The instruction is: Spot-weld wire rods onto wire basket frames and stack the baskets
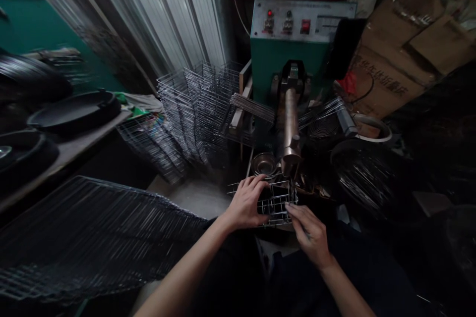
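Note:
Between my two hands is a small wire rack (pixel 275 204) of thin crossed metal rods, just below the metal arm (pixel 290 129) of a green spot-welder-like machine (pixel 266 59). My left hand (pixel 247 203) grips the rack's left side, thumb on the near edge and fingers over the far edge. At the right end, my right hand (pixel 309 233) pinches with thumb and fingertips against the wires; whether a separate small piece is in that pinch cannot be made out. A round metal dish (pixel 264 163) sits behind the rack, under the machine.
Stacked wire baskets (pixel 197 109) stand left of the machine. A large pile of wire grids (pixel 92 237) fills the lower left. Right of the machine are a dark basin (pixel 362 178) with metal rods and a cardboard box (pixel 390 69). A black round pan (pixel 74 111) rests on the left bench.

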`<state>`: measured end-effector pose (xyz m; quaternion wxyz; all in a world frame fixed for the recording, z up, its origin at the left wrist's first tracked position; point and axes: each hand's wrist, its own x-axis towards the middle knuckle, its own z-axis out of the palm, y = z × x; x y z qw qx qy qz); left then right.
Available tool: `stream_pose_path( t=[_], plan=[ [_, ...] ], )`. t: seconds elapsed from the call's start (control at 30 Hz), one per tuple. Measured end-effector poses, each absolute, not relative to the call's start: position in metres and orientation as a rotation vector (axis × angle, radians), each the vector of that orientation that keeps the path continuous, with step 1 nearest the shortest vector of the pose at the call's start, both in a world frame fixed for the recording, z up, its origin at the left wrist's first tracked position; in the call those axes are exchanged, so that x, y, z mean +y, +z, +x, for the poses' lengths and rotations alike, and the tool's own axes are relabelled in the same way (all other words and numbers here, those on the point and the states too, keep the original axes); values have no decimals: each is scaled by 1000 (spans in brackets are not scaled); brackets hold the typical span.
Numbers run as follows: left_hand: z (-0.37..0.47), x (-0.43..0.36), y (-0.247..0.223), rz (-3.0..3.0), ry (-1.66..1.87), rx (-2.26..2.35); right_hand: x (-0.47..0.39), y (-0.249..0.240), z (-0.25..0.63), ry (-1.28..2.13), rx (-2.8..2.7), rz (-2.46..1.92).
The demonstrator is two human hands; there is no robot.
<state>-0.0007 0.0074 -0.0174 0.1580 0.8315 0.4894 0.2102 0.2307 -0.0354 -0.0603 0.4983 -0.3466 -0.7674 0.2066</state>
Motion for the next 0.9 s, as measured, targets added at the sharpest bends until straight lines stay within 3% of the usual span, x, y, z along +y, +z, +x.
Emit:
stream_pose_path(
  t=[0.9],
  plan=[
    [-8, 34, 5, 2433, 470, 1397, -21, -48, 211, 595, -1629, -959]
  ],
)
